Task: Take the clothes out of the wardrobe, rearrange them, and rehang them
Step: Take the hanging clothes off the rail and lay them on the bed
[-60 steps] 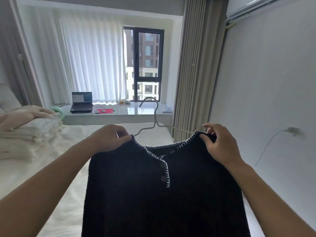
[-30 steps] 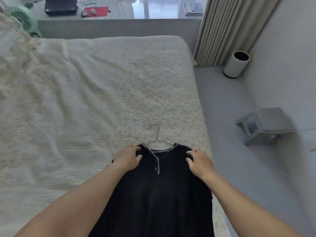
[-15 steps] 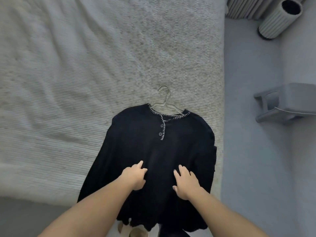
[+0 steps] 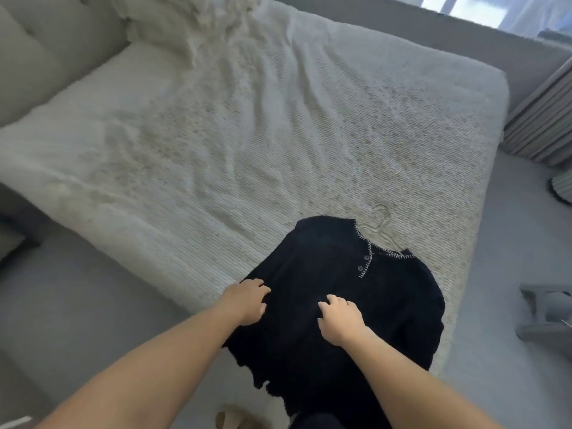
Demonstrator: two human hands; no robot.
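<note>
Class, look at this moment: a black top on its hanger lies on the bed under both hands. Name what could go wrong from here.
1. The black top lies at the corner of the bed with its hem past the edge, so it might slide to the floor.
2. The hanger sits inside the neckline; smoothing with the left hand and right hand could stretch the collar.

Cream-covered bed [image 4: 247,125], grey floor [image 4: 510,274], pleated curtain [image 4: 544,119], daylit window [image 4: 464,7].

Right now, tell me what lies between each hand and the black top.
Nothing visible: the left hand and the right hand both rest directly on the black top, which lies on the bed.
</note>
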